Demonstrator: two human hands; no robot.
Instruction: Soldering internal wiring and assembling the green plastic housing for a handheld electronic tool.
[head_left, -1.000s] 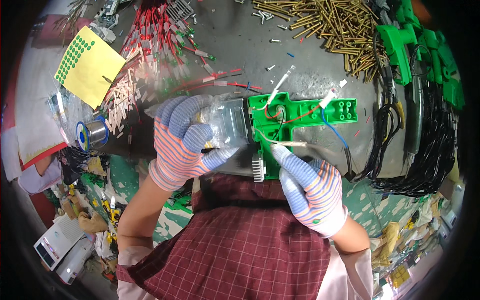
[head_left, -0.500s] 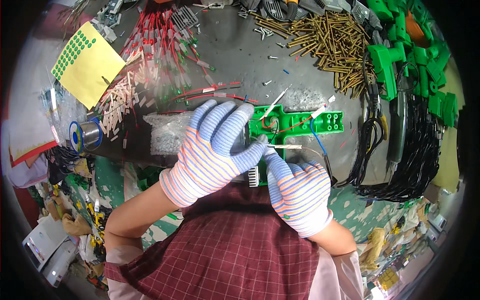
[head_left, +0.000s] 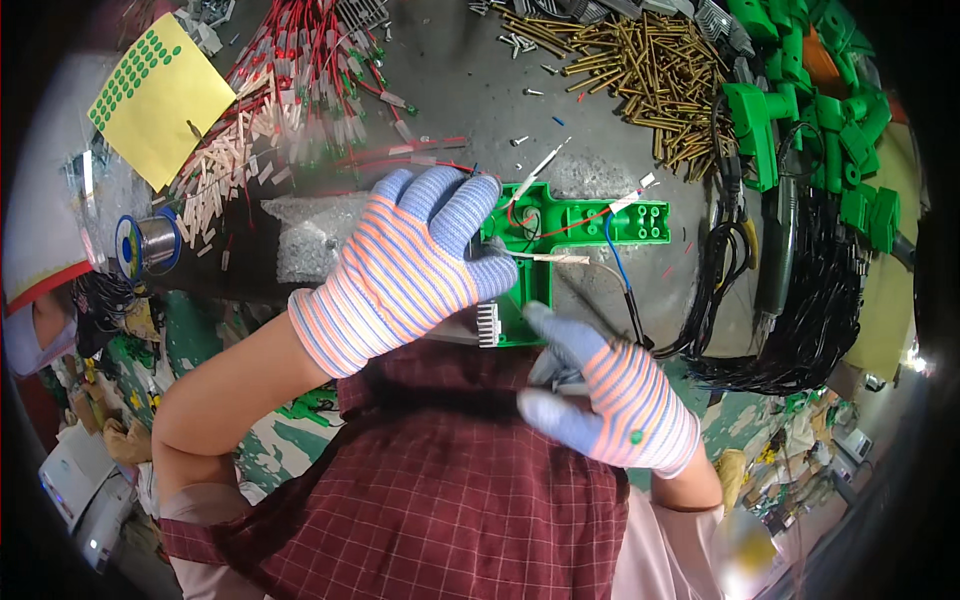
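A green plastic housing half lies on the dark table with its hollow side up. My left hand, in a striped knitted glove, grips the housing's left part, the thumb bent toward the wires. Red, white and blue wires run in and over the housing, among them one in a white sleeve. A blue wire joins a black cable. A white comb-like part sits by the housing's near end. Below and right of the housing, my gloved right hand is apart from it, fingers spread and partly blurred.
Brass-coloured rods are heaped at the far right, beside green housings and black cables. Red wires, pale sleeves, a yellow sticker sheet and a solder spool lie left. Bubble wrap touches the left side.
My right hand has let go near the wires and moved down and toward me, its fingers parting. My left hand stays on the housing. The whole view has shifted slightly.
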